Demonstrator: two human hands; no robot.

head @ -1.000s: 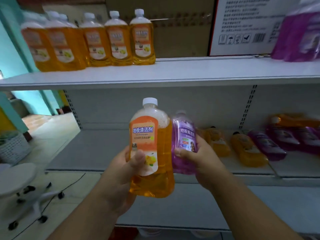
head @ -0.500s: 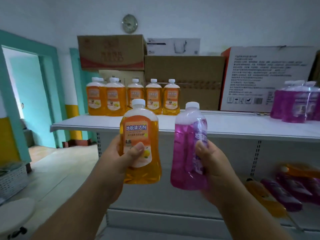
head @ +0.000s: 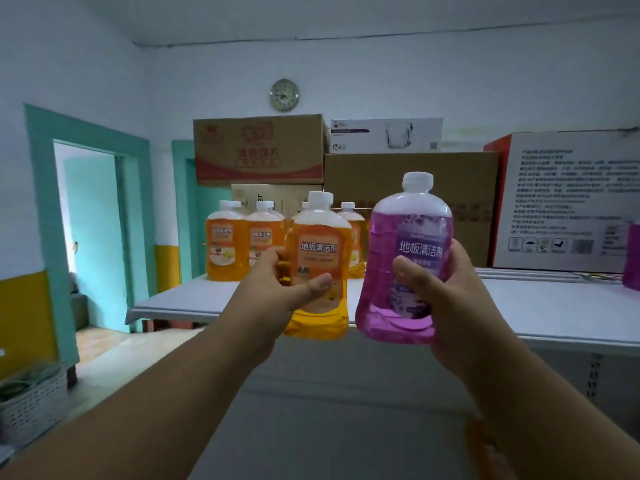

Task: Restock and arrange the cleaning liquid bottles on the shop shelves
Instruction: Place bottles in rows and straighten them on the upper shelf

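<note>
My left hand [head: 277, 292] grips an orange bottle [head: 320, 258] with a white cap, upright, its base just above the front edge of the white top shelf [head: 540, 306]. My right hand [head: 446, 296] grips a purple bottle [head: 408, 237], also upright, beside it to the right. Behind the orange bottle, a row of several orange bottles [head: 225, 244] stands at the shelf's back left. Another purple bottle [head: 632, 258] shows at the far right edge of the shelf.
Cardboard boxes [head: 408, 181] are stacked behind the shelf, with a white printed box [head: 568, 199] at the right. A wall clock [head: 284, 94] hangs above. A teal doorway [head: 90, 237] opens at the left and a white basket [head: 31, 400] sits low left.
Both hands have raised their bottles from in front of the lower shelf up to the top shelf's level. The purple bottle has turned its label toward me. The view has tilted upward.
</note>
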